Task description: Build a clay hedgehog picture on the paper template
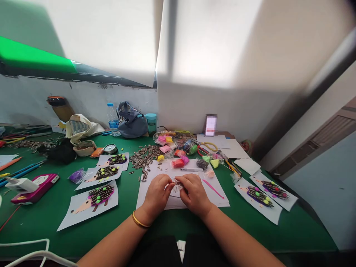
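Observation:
Over a stack of white paper, my left hand and my right hand meet with fingers pinched on a small clear plastic packet. Something dark shows under my right fingers; the packet's contents are mostly hidden. On the paper, a pink plastic modelling tool lies right of my right hand, and a white pen-like stick lies beyond it. Red clay in a wrapper and a dark clay packet sit near the paper's far edge. Striped sunflower seeds are heaped at its far left.
Hedgehog pictures made with seeds lie left and right. Behind are scissors, a propped phone, a water bottle and a blue bag. A magenta power strip is at far left.

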Tool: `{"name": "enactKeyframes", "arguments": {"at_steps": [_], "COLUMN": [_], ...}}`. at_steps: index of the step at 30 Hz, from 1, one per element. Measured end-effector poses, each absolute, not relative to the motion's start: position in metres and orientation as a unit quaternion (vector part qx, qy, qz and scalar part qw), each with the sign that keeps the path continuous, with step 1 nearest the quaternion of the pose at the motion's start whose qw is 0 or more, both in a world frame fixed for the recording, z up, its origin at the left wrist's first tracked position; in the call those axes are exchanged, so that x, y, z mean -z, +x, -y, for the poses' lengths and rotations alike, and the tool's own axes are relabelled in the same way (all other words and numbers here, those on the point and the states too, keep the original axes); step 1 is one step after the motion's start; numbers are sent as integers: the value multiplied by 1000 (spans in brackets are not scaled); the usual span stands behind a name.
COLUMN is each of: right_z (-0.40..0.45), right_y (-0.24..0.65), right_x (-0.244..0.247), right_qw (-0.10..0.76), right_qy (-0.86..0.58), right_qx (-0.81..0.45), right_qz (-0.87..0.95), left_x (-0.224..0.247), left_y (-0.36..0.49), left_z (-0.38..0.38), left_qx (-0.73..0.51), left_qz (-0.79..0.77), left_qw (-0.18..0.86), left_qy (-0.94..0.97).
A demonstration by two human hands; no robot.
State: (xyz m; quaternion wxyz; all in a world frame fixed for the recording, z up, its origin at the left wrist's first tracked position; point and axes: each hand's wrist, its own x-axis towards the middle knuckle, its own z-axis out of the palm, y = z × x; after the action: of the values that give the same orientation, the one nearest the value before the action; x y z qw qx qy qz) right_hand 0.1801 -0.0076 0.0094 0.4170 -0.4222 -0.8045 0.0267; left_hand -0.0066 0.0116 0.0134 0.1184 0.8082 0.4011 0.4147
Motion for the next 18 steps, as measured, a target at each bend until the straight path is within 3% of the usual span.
{"name": "enactKeyframes", "arguments": {"at_steps": [10, 18], "right_z": [5, 5], "right_y": [181, 182], "right_x": [-5, -3], "right_qw": [425, 413], "right_qy": [-422, -420], "right_qx": [-24, -21], "right_qz": [801, 808], "left_x": [-12, -9], "left_y": [-8, -8], "left_z": [-14, -14], "left_qx": [-452, -446], "left_qz": [-371, -359], "left_qw": [201, 196], "left_qy": [786, 796]}}
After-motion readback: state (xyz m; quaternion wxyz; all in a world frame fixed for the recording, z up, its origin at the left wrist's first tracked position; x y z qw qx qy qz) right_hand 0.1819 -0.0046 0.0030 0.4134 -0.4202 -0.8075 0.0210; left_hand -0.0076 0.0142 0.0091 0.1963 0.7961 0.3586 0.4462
